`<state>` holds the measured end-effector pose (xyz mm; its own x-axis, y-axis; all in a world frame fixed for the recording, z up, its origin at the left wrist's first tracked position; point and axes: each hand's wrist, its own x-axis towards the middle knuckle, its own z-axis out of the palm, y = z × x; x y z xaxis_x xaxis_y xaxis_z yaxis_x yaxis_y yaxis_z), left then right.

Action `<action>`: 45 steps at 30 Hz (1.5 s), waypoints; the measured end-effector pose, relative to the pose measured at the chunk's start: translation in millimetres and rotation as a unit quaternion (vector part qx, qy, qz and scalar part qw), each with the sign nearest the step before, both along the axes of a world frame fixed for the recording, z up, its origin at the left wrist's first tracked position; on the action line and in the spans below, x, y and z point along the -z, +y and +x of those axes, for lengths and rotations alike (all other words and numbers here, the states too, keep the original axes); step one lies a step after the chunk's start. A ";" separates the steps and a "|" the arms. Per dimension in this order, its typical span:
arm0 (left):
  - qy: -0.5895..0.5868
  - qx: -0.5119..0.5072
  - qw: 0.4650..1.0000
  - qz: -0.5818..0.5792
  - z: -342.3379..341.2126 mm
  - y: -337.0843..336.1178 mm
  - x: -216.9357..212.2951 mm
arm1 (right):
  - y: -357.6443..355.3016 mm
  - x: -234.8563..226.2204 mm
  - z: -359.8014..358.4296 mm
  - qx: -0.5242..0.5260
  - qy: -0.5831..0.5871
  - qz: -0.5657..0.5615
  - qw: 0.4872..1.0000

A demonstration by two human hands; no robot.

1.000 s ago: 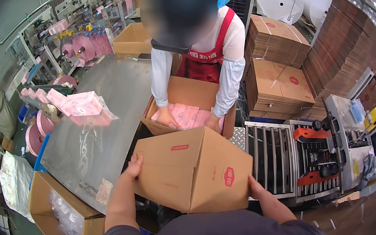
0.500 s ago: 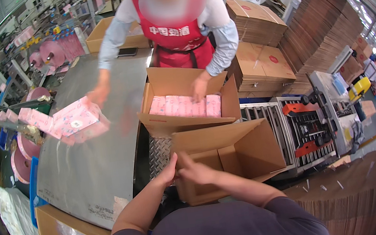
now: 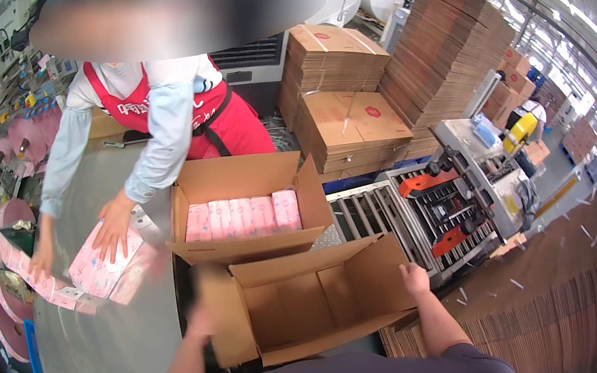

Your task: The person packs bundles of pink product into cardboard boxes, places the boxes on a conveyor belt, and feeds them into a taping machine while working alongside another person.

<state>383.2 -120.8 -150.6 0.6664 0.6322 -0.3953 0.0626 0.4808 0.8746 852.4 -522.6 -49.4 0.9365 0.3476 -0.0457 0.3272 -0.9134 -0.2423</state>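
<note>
An empty, upright cardboard box [image 3: 301, 306] with its top flaps raised is right in front of me. At its left flap is my left hand [image 3: 200, 323], smeared and partly blurred, so its fingers do not show clearly. My right hand [image 3: 414, 278] grips the upper edge at the box's right end, fingers closed over the cardboard. Just beyond stands a second open carton [image 3: 246, 247], holding a row of pink wrapped packs [image 3: 241, 216].
Across from me a co-worker in a red apron [image 3: 208, 126] has both hands on pink packs [image 3: 105, 258] on the metal table [image 3: 106, 346]. A roller conveyor [image 3: 372, 214] lies to the right. Flattened cartons [image 3: 510, 309] are stacked at near right and far behind.
My hands have moved apart to opposite ends of the empty box. The co-worker's hand has left the filled carton and now rests on the pink packs. My view has shifted right.
</note>
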 end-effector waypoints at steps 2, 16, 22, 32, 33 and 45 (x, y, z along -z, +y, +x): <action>0.354 0.067 0.882 0.304 4.3 -5.2 -76.8 | -27.2 14.9 46.9 -0.001 0.151 0.067 0.986; 0.247 0.026 0.955 -0.165 -68.3 -40.6 -81.8 | 47.5 55.3 2.0 0.000 0.182 0.216 0.959; 0.310 0.013 0.942 0.124 -99.2 -92.4 -71.9 | 92.0 14.9 -84.2 -0.287 -0.078 -0.285 0.911; 0.318 -0.186 0.862 0.350 -176.2 -131.3 -133.2 | 97.4 202.4 31.9 -0.398 0.269 -0.466 0.743; 0.319 -0.280 0.873 0.240 -213.4 -134.5 -173.0 | 101.8 203.6 36.8 -0.437 0.237 -0.516 0.698; 0.609 -0.416 0.671 0.070 -466.3 -243.4 -29.4 | 128.4 167.9 47.2 -0.504 0.109 -0.610 0.602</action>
<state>-83.1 -364.2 -121.2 -0.7045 0.6734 -0.2242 0.5336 0.7108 0.4583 899.5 -394.2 -217.3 0.2034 0.3181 -0.9260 0.9459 0.1803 0.2697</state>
